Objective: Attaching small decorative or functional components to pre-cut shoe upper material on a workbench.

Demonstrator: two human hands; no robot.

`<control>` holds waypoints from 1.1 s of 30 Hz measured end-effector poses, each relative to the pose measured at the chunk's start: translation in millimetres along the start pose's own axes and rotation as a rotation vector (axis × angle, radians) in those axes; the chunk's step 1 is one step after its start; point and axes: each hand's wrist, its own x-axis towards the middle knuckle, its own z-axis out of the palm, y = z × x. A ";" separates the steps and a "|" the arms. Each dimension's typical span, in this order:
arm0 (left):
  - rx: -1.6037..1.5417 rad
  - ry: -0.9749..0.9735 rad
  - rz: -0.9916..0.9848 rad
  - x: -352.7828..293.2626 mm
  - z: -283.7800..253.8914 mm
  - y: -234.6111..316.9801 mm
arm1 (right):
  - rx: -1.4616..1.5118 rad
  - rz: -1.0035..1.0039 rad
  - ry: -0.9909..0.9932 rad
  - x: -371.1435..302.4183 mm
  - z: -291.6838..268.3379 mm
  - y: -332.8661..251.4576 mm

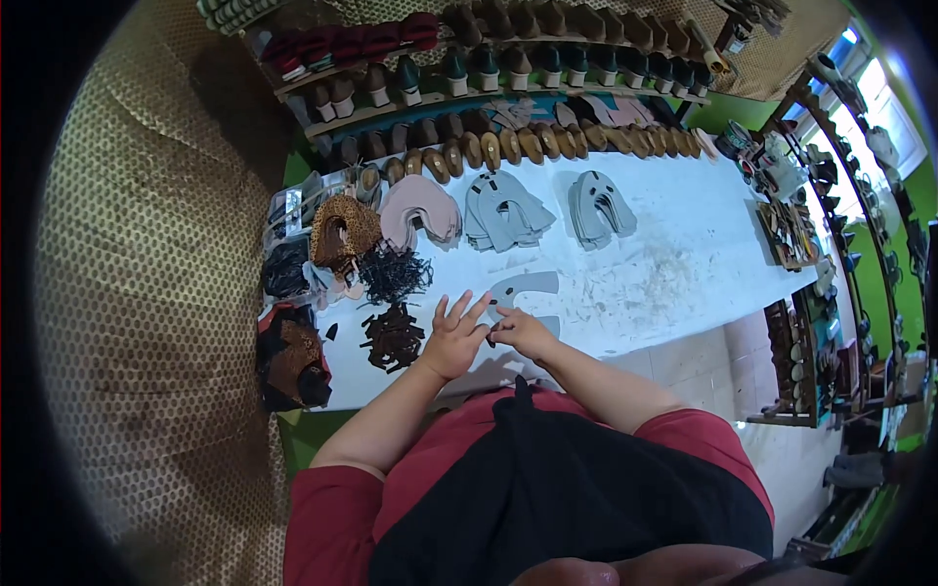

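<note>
My left hand [456,344] is over the table's near edge with its fingers spread. Close beside it, my right hand [526,335] pinches a small dark strip [491,335] between thumb and fingers. The left thumb side is close to that strip; I cannot tell whether it touches. Just beyond my hands a grey U-shaped shoe upper piece [532,282] lies flat, partly hidden by my fingers. To the left are a pile of dark brown strips [393,338] and, behind it, a tangle of thin black strips [396,275].
Across the white table [684,254] stand stacks of pink [399,217], grey [508,234] and further grey [586,220] upper pieces, plus leopard-print pieces [344,220]. Behind are rows of shoe lasts [532,146] and shelves. A tool tray [788,234] sits at the right edge.
</note>
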 end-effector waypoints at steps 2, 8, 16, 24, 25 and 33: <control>-0.018 -0.034 0.010 -3.3 6.7 3.9 | 0.048 0.026 0.014 -5.3 3.8 9.3; -0.101 -0.214 -0.241 -13.6 25.9 8.5 | -0.507 0.325 0.324 -10.0 3.2 1.6; -0.054 -0.450 -0.341 -23.0 37.3 1.4 | -0.691 0.310 0.403 19.5 -3.2 37.3; -0.068 -0.472 -0.318 -33.4 46.2 -0.1 | -0.736 0.338 0.451 29.0 -1.1 34.9; -0.068 -0.465 -0.316 -35.0 47.7 -0.5 | -0.735 0.337 0.448 29.2 -1.0 34.2; -0.093 -0.536 -0.385 -25.8 54.6 -4.4 | -0.850 0.090 0.425 16.0 -3.2 49.5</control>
